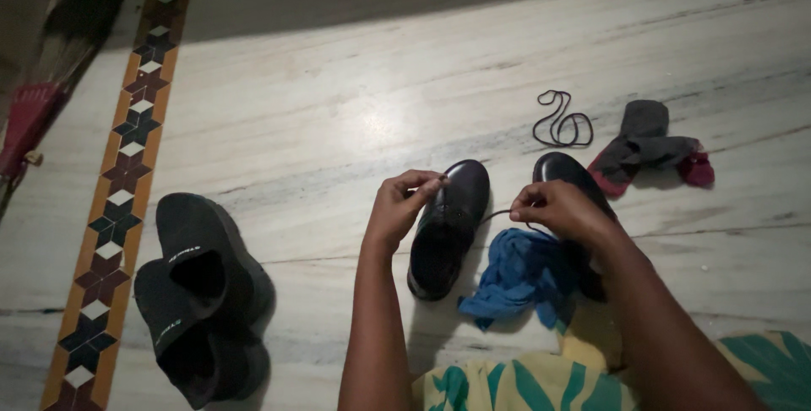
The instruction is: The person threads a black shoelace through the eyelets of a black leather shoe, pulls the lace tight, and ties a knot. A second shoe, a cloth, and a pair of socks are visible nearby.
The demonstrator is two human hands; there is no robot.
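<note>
A black leather shoe (448,229) lies on the marble floor, toe pointing away from me. My left hand (404,204) pinches one end of a thin black lace at the shoe's tongue. A second black shoe (562,168) is beside it on the right, and over it my right hand (559,208) pinches the other end of the same lace (498,213), which runs taut between the hands. Between the shoes, below my right hand, is a crumpled blue cloth (519,280).
A loose black lace (561,122) is coiled beyond the shoes. Dark socks with red edges (649,153) lie at the right. A pair of black slip-on shoes (198,293) sits at the left, by a patterned floor border (127,183). A broom (46,81) leans at top left.
</note>
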